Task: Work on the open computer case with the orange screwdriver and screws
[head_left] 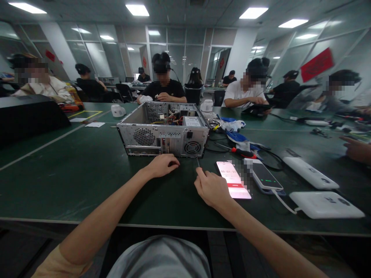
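Observation:
A metal computer case (pixel 145 141) lies on its side in front of me, uncovered, its back panel with a power supply fan facing me. Inside, cables and a silver power supply (pixel 193 121) show. My left hand (pixel 162 165) rests by the panel's lower edge, fingers loosely bent, nothing visible in them; whether it touches the case I cannot tell. My right hand (pixel 213 187) is closed around a thin tool with a metal shaft (pixel 198 163), probably a screwdriver. Its shaft points to the case's lower right corner; its handle is hidden in my fingers.
Right of my right hand lie a lit phone (pixel 233 181), a power bank with a display (pixel 266 175) and two white devices (pixel 326 204). Behind them are a red-black screwdriver (pixel 245 153), blue-white gloves (pixel 239 139) and black cables. Several people sit around the table (pixel 72 181).

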Demonstrator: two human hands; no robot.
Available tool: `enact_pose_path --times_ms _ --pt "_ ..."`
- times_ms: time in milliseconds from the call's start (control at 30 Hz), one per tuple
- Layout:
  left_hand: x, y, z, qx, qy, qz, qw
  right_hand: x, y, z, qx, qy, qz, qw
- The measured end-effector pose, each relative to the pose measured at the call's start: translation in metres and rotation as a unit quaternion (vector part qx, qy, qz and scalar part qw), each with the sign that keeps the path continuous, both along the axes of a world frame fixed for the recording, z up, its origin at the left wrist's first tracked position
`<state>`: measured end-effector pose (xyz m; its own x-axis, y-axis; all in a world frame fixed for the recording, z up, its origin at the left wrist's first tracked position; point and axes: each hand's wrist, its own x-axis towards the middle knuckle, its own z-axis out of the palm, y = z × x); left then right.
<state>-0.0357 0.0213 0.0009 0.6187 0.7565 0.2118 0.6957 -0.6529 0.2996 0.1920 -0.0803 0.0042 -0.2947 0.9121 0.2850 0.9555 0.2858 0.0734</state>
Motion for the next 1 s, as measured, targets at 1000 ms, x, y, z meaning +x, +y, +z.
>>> enact_pose_path --times_ms 1000 --pt "-0.0004 0.0007 0.0005 -0.001 0.006 0.001 1.0 0.0041 0.0051 -0.0036 0.021 0.019 0.064 0.998"
